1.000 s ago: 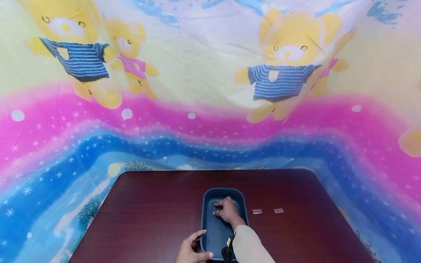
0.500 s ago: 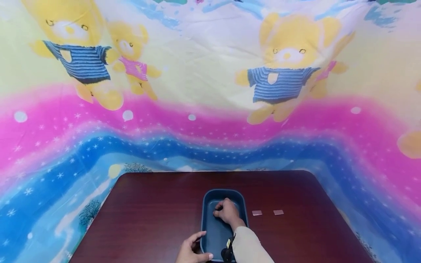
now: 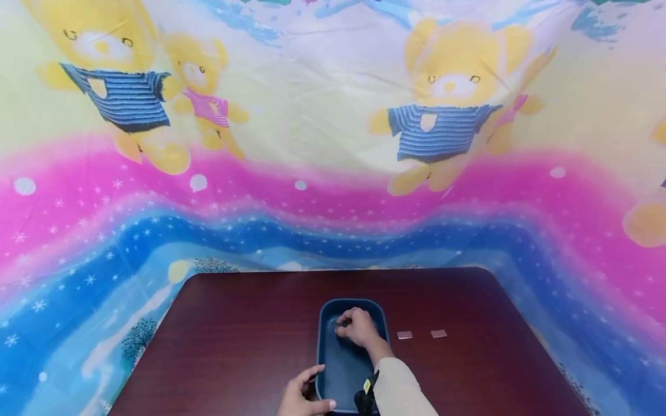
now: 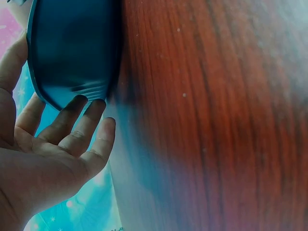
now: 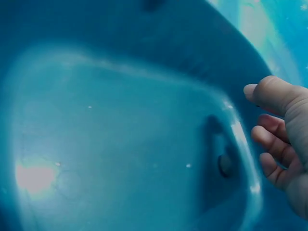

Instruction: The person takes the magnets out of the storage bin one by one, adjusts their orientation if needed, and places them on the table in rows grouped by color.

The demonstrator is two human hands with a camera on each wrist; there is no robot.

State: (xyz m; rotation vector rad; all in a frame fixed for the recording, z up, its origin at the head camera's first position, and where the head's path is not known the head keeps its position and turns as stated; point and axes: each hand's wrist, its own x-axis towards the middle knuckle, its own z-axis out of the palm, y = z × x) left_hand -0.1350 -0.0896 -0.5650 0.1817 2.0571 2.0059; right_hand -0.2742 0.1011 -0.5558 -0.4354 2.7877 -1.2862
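Observation:
A dark blue-green tray [image 3: 343, 378] with rounded corners stands on the table. My left hand [image 3: 306, 394] rests at its near left corner, thumb and fingers spread along the rim; in the left wrist view the left hand [image 4: 67, 139] has its fingers lightly bent against the tray's ribbed end. Inside the tray's far half is my right hand [image 3: 358, 327], thumb and index drawn close. In the right wrist view the right hand [image 5: 284, 130] has its other fingers loosely curled; whether anything is pinched is hidden. A small dark round spot [image 5: 224, 166] shows on the tray floor near it.
Two small flat pinkish rectangles, a nearer one [image 3: 404, 335] and a farther one [image 3: 439, 334], lie right of the tray on the dark red-brown table [image 3: 244, 341]. A printed bear curtain [image 3: 312, 144] hangs behind the table.
The right thumb and index, spread apart a second ago, have come closer together inside the tray. The left hand and the two rectangles stay in place; the head view has shifted slightly.

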